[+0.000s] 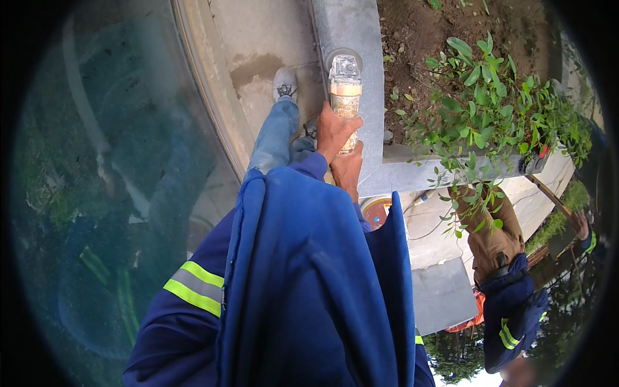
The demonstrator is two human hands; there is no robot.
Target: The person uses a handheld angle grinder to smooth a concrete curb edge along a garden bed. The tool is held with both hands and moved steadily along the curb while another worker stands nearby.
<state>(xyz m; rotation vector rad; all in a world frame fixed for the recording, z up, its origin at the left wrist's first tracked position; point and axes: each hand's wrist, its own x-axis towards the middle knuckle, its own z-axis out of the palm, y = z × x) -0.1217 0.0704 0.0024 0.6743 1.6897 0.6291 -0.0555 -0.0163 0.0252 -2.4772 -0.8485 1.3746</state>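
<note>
A dusty angle grinder (345,89) lies lengthwise ahead of me, its round disc (354,58) against the top of a grey stone ledge (364,26). My left hand (336,131) is closed around the middle of its body. Behind it, my right hand (348,169) is closed around the rear end, with some of its fingers hidden. Pale dust coats the tool's head and casing. A blue cloth or garment front (309,258) covers much of the lower view, hiding most of my forearms.
A planter bed of soil (412,39) and a leafy shrub (483,109) border the ledge on the right. Glass (116,193) stands close on my left. Another person (500,258) is at the right, a hand near a long wooden piece. A reddish-brown round container (375,211) sits beside me.
</note>
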